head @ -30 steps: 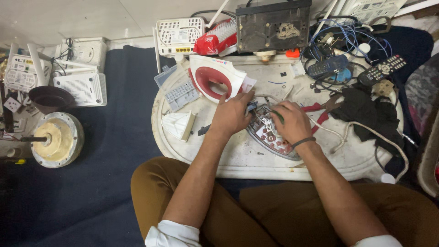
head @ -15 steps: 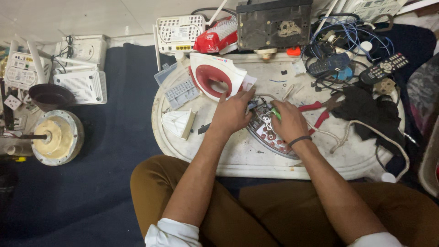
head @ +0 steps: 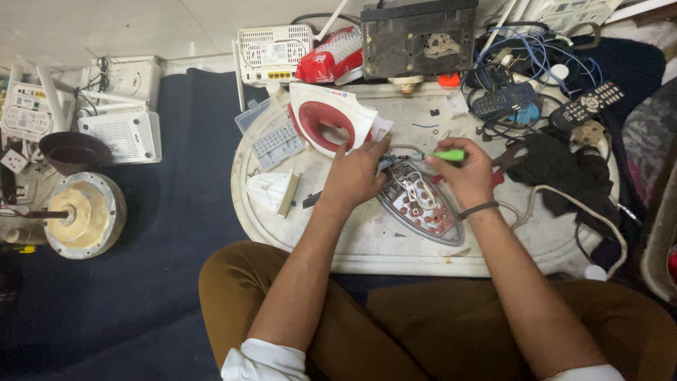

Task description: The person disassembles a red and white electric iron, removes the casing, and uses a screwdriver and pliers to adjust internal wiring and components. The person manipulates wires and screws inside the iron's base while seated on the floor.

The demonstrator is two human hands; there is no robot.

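- Left hand point(head: 355, 176) is pressed, fingers bent, on the soleplate's point(head: 421, 204) rear edge.
- Right hand point(head: 464, 173) is closed on a green screwdriver point(head: 444, 155).
- Soleplate is laid on the white board point(head: 367, 243), beside the red-and-white shell point(head: 331, 120).

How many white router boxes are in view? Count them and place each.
3, maybe more hidden. One white router stands beyond the round tray; another lies on the mat at left; a third sits at the far left edge.
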